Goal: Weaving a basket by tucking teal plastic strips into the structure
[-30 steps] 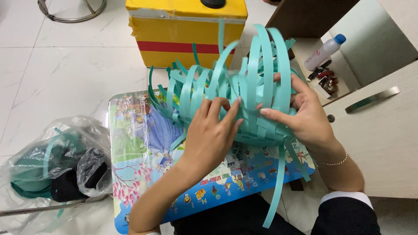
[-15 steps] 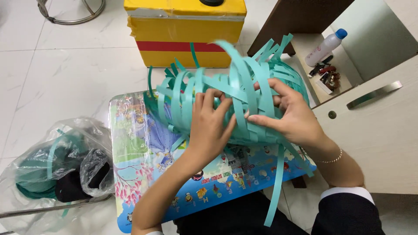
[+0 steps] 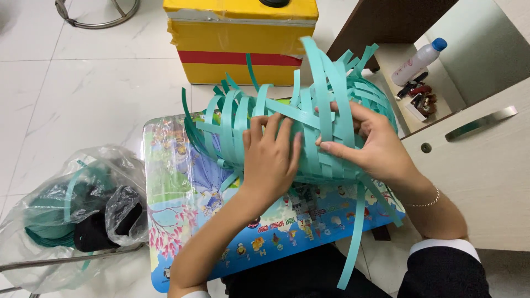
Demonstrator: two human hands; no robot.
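A half-woven basket of teal plastic strips (image 3: 309,118) lies on its side on a small table with a colourful cartoon top (image 3: 182,193). My left hand (image 3: 270,160) presses flat on the woven wall, fingers spread over the strips. My right hand (image 3: 370,146) grips the weave from the right, thumb and fingers pinching strips. Loose strip ends stick up at the back and hang off the table's front edge.
A yellow box with a red band (image 3: 237,41) stands on the white tiled floor behind the table. A clear plastic bag with teal strips and dark things (image 3: 72,215) lies at the left. A cabinet with a white bottle (image 3: 417,60) stands at the right.
The basket has been turned and tipped toward the right. Both hands shifted with it, the right hand sliding up onto the weave.
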